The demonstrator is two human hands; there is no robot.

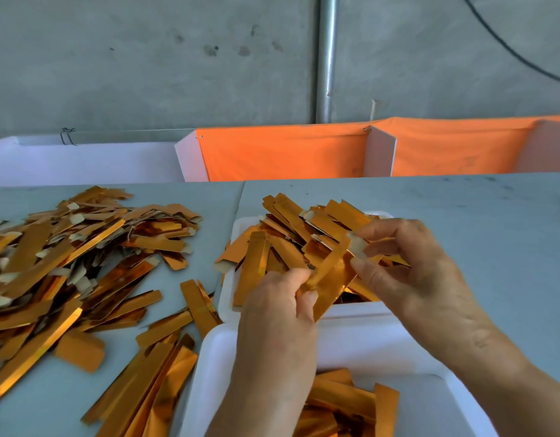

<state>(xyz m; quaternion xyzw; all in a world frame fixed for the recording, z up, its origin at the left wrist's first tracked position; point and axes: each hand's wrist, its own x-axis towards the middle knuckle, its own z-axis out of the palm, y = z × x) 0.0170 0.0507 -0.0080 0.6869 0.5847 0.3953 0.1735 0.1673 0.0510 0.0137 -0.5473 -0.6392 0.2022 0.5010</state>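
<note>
So the person has one gold strip (330, 275) going between both hands, held up over the far tray (227, 294), a bit above the stuff piled in it. The left hand (282, 298) has its fingers curled in and pinches the lower end of the strip between thumb and fingertips. The right hand (408, 263) is looser, with the thumb and first finger nipping the pale paper tab at the top end and the other fingers bent and hanging free. The strip runs at a slant from lower left to upper right. It looks creased along its length, and it's hard to tell whether a second piece is tucked behind it.

Counting things up: two hands, one strip in hand, and two white foam trays. The far tray is heaped with the same gold strips, way too many to count. The near tray (215, 351) sits right up against it on the viewer's side and has a smaller layer of them in the bottom. There's also one big loose heap (67, 263) sprawled over the left of the grey worktop (461, 216), and a smaller bunch (152, 373) lying just left of the near tray. Behind the worktop hangs an orange cloth (282, 152).
</note>
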